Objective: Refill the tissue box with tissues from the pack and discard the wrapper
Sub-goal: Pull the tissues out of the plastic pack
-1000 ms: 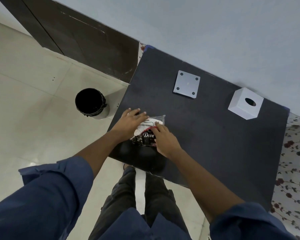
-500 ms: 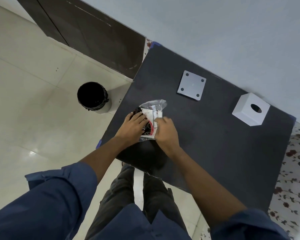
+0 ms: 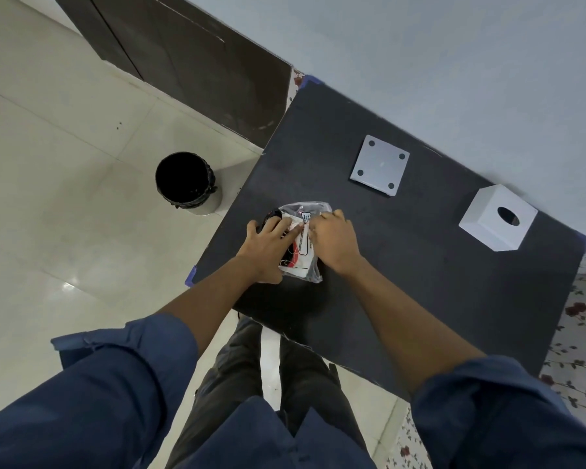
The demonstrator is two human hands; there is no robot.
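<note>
A tissue pack [image 3: 301, 238] in a clear plastic wrapper with white, red and black print lies on the black table [image 3: 420, 282], near its left edge. My left hand [image 3: 268, 247] presses on the pack's left side, fingers spread over it. My right hand [image 3: 334, 240] pinches the wrapper at the pack's top right. A white cube tissue box [image 3: 496, 221] with a round hole in its top stands at the far right. Its flat white base plate [image 3: 379, 165] with dark corner pads lies apart from it, further back in the middle.
A round bin [image 3: 186, 181] lined with a black bag stands on the tiled floor, left of the table. A dark wooden door [image 3: 183, 62] is behind it. The wall runs along the table's far side. A floral cloth [image 3: 582, 333] shows at the right.
Both hands turned the pack on the table so its printed seam side faces up. My right hand shifted to the top right of the wrapper. The view moved closer.
</note>
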